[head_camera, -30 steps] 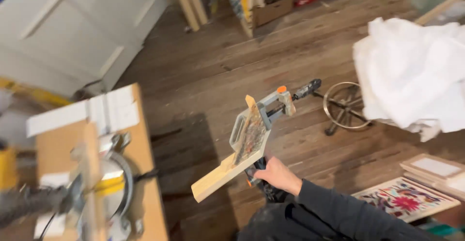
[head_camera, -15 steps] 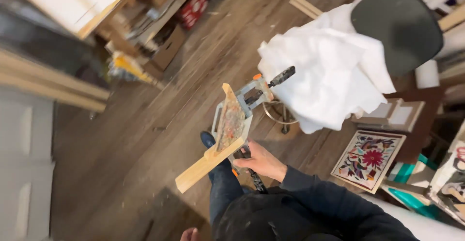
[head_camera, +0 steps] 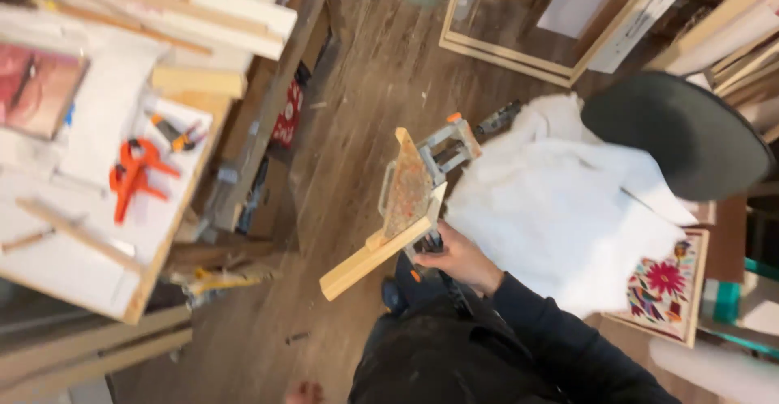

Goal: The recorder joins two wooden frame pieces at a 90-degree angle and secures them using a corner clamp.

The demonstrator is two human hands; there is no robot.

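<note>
My right hand [head_camera: 459, 258] is closed around the handle of a grey corner clamp [head_camera: 442, 151] with orange knobs. The clamp holds two pale wood strips [head_camera: 372, 260] joined at a corner, with a paint-speckled plate between them. I carry it in the air over the wooden floor [head_camera: 365, 88], in front of my dark trousers. My left hand is out of view.
A white worktable [head_camera: 89, 209] at left carries an orange spring clamp [head_camera: 131, 177], wood sticks and a picture. A white cloth [head_camera: 560, 201] covers a stool at right beside a dark round seat [head_camera: 677, 132]. Frames lean at the top; an embroidered flower picture [head_camera: 661, 282] lies at right.
The view has swung from a mitre saw bench, across the floor, to a worktable on the left. My right hand keeps the clamp and wood strips in the same grip.
</note>
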